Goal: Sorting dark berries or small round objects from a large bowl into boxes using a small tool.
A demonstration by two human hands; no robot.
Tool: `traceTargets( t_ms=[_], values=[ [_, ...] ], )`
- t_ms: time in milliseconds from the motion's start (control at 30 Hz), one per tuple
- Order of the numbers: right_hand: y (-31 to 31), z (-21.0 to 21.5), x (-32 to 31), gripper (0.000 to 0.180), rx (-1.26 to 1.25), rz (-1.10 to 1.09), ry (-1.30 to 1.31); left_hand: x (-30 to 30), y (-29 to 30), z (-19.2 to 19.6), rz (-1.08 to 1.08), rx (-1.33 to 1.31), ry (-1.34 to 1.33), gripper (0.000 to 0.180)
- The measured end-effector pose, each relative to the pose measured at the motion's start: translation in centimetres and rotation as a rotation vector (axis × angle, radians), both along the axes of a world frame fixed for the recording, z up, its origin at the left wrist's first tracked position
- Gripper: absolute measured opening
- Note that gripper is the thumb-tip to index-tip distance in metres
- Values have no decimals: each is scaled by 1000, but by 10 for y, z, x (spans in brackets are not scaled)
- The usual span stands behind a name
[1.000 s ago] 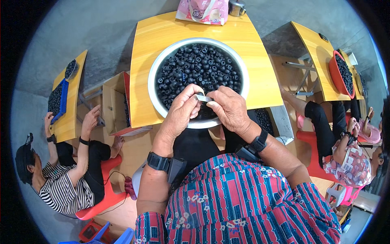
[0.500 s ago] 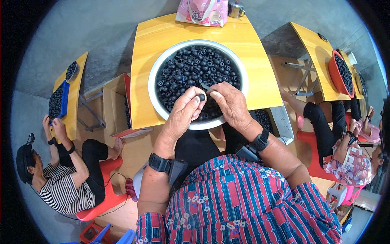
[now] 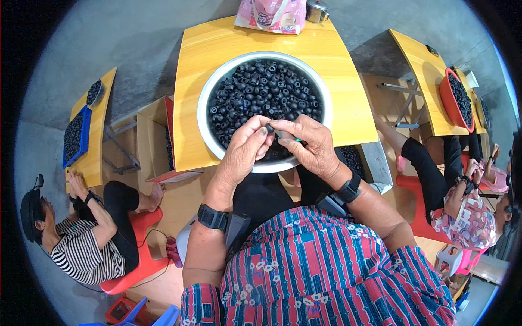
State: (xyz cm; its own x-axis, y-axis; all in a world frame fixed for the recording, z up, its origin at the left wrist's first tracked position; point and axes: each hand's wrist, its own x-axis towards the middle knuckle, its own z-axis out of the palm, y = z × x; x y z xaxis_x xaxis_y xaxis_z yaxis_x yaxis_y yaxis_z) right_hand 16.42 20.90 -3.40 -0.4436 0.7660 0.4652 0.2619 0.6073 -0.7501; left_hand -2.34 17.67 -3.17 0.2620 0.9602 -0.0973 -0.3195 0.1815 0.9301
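Over the near side of a wide metal basin [image 3: 204,136], my two hands meet at the fingertips. My left hand [image 3: 250,142] is closed, pinching a small round black rubber-like part [image 3: 269,128] between thumb and fingers. My right hand [image 3: 309,142] is closed too, its forefinger touching that part. A thin grey hand tool [image 3: 285,135] lies in its grip, mostly hidden by the fingers. Below and beyond my hands, the basin is filled with many similar black parts [image 3: 266,89], several with a round hole.
The basin rests on a yellow table [image 3: 348,108]. A pink bag [image 3: 271,15] and a metal pot [image 3: 317,11] stand at its far edge. Cardboard boxes [image 3: 154,142] flank it on the floor. Seated people work at tables left and right, with a blue tray [image 3: 84,133] and red basin [image 3: 454,103].
The tool's grey tip, earlier showing above the part, has dropped out of sight among my right fingers. My right forefinger now reaches the part. The left co-worker's hands have moved down from the tray.
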Motion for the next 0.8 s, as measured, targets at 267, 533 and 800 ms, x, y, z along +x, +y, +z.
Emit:
traceTargets(
  t_ms=[267,533,800],
  values=[
    [-4,-8,-1,44,132,-30,-29,1,0,-2,26,18,24,17],
    [-3,-10,2,31,117,35,-7,1,-1,-3,61,-22,-30,16],
    [-2,-7,1,19,90,-33,24,2,-2,-5,31,70,-5,15]
  ],
)
